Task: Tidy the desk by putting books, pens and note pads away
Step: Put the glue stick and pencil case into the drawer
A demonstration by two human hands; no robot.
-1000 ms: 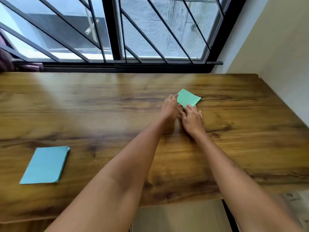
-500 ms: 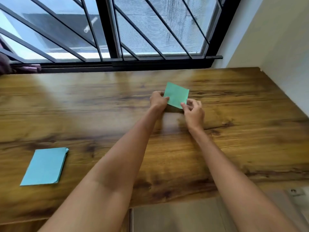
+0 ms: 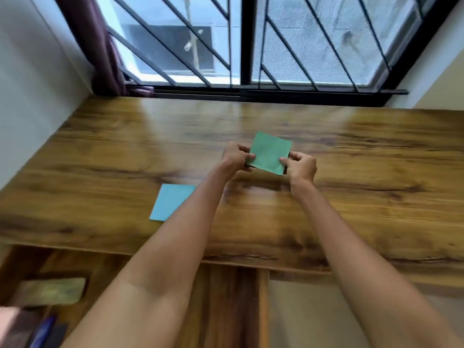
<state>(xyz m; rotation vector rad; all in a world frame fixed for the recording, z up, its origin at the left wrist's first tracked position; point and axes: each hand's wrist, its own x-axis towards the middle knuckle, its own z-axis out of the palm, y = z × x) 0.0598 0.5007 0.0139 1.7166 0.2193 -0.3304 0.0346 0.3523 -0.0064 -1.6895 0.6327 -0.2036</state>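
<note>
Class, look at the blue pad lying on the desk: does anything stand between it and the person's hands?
Nothing on the desk blocks it. The blue pad lies partly under the left forearm, but both the left hand and the right hand are busy pinching the green pad.

A wooden desk (image 3: 351,197) with dark grain streaks runs up to the window frame at the back. A blue note pad (image 3: 169,203) lies flat on it, left of centre near the front edge, one corner covered by a forearm.
</note>
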